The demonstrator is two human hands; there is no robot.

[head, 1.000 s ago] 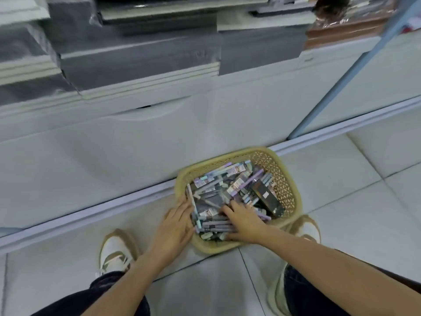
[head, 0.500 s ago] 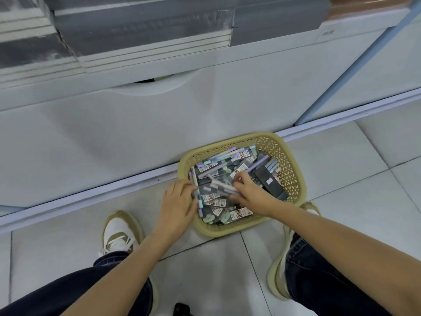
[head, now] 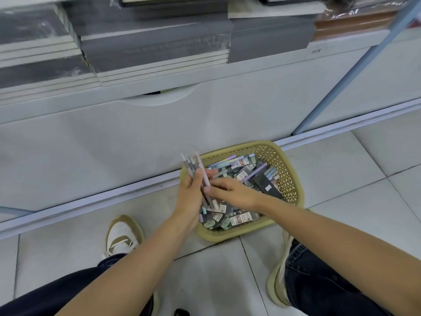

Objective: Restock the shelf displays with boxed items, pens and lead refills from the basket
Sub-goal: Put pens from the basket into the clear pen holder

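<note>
- Left hand (head: pixel 190 195): fingers curled round a bunch of pens (head: pixel 188 163), tips pointing up and away.
- Right hand (head: pixel 234 193): thumb and forefinger pinch a pink pen (head: pixel 199 164) in that bunch; the other fingers are loosely bent.
- Both hands meet above the near-left corner of the basket (head: pixel 296 185).
- Basket sits on the floor tiles (head: pixel 341 179), against the foot of the shelf unit (head: pixel 136 144), between the person's shoes.
- Inside it: loose pens, labelled refill packs (head: pixel 241 218), and a black box (head: pixel 265 185) right of the right hand.
- Notebooks (head: pixel 155 49) are stacked on the shelf above.
</note>
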